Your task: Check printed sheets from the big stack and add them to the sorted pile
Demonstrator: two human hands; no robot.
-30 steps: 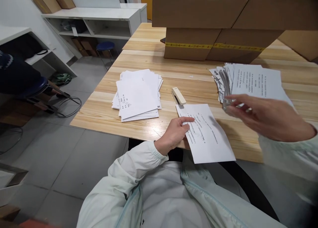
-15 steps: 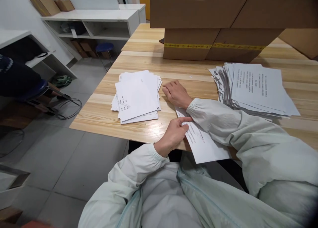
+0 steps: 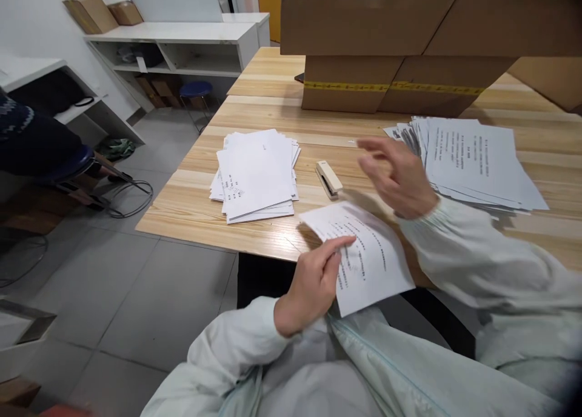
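While holding the printed sheet by its left side at lower centre, closes the left hand in a narrow grip, with the sheet's long axis slanting upper left to lower right. Spreads the right hand, blurred, right of centre, farther from the sheet, with nothing visible inside. Just beyond the sheet, left of that hand, shows the stapler on the worktop.

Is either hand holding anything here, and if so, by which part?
The left hand holds the sheet by its left edge, index finger over the print. The right hand, blurred, shows nothing held.
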